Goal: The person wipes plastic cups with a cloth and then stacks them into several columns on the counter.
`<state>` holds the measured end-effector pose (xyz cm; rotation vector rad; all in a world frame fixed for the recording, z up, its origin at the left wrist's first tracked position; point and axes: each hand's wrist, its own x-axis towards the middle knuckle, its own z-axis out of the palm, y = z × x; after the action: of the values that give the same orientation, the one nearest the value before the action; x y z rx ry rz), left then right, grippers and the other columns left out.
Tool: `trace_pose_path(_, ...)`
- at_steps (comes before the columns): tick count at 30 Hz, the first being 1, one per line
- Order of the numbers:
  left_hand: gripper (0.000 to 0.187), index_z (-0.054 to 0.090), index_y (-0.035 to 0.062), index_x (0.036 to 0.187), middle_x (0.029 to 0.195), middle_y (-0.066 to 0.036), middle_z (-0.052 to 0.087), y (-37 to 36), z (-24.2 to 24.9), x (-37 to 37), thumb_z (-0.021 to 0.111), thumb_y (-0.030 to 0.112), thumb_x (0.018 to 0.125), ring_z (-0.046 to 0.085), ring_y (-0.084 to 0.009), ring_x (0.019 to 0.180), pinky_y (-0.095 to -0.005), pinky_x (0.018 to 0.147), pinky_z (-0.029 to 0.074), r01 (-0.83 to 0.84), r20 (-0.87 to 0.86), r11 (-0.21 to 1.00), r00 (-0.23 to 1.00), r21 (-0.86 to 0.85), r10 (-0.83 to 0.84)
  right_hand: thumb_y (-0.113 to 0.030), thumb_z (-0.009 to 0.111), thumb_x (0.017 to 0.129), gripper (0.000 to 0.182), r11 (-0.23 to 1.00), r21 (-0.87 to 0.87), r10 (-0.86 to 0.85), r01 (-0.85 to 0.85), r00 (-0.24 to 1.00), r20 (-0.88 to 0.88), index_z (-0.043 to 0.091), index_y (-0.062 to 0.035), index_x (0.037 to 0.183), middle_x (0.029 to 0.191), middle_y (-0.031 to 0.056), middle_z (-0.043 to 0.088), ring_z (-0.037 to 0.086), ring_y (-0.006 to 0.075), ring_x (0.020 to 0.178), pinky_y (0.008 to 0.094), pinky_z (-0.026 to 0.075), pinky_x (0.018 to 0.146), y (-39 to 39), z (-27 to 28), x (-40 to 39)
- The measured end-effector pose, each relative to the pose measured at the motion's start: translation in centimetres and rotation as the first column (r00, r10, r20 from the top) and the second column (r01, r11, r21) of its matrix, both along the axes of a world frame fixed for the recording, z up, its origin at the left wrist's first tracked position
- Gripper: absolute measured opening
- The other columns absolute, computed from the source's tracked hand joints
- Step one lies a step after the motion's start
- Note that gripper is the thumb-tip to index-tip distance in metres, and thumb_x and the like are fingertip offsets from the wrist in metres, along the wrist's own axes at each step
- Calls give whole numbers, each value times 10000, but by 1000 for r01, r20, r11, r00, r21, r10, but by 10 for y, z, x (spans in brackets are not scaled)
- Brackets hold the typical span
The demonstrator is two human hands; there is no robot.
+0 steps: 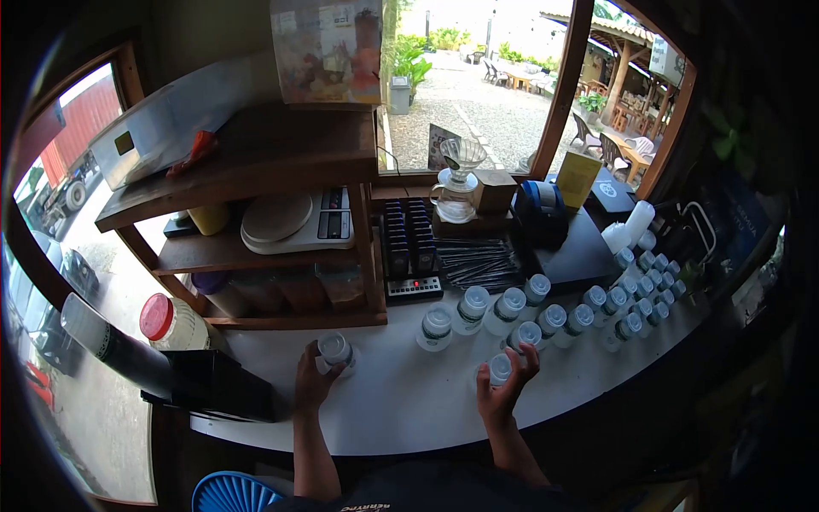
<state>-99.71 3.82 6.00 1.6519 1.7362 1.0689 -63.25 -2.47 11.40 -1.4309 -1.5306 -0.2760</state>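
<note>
My left hand (315, 375) is curled round a clear plastic cup (335, 348) that stands on the white counter (401, 401). Farther right, my right hand (509, 388) has its thumb and fingers about a second clear cup (500, 369), at the front of a group of similar cups. Just beyond that cup is another one (528, 334). More cups with pale, round tops stand in rows towards the right end of the counter, and one (437, 322) is between my two hands, farther back.
A wooden shelf (256, 320) with a kitchen scale (299, 224) stands at the back left. A black cup holder (217, 384) and a red-lidded jar (166, 322) are at left. Behind the cups are a glass coffee server (455, 200), straws (478, 263) and a black box (580, 256).
</note>
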Motion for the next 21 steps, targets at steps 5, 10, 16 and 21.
trace_pose_path(5, 761, 459, 58, 1335, 1263, -207, 615, 2, -20, 33, 898, 204, 732, 568, -363, 1264, -469, 1044, 466, 83, 167, 994, 982, 70, -93, -297, 771, 863, 775, 969, -244, -96, 41, 972, -215, 348, -8, 1444, 1380, 254, 415, 407, 453, 1327, 543, 347, 1107, -13, -40, 17)
trace_pose_path(10, 781, 440, 37, 1358, 1264, -203, 571, -4, -21, 51, 884, 152, 727, 567, -358, 1233, -450, 1043, 464, 116, 196, 985, 971, 125, -139, -340, 795, 867, 917, 924, -309, 92, -224, 917, -388, 243, 11, 1510, 1420, 307, 411, 466, 465, 1316, 510, 392, 1101, -16, -75, -12)
trace_pose_path(16, 716, 483, 28, 1335, 1236, -176, 523, -7, -38, 21, 845, 312, 786, 539, -371, 1191, -461, 1013, 441, -42, 54, 980, 998, 194, 32, -428, 781, 878, 956, 691, -292, 529, -661, 738, -418, 224, 17, 1514, 1458, 309, 396, 397, 467, 1379, 524, 359, 1125, 0, -64, -88)
trace_pose_path(21, 748, 476, 25, 1360, 1246, -182, 553, -5, -55, 12, 853, 316, 783, 547, -375, 1182, -456, 1021, 433, -113, 151, 951, 986, 288, 71, -487, 682, 940, 774, 951, -24, 290, -307, 920, -263, 379, 35, 1423, 1380, 269, 446, 440, 417, 1297, 527, 332, 1114, 6, -53, -63)
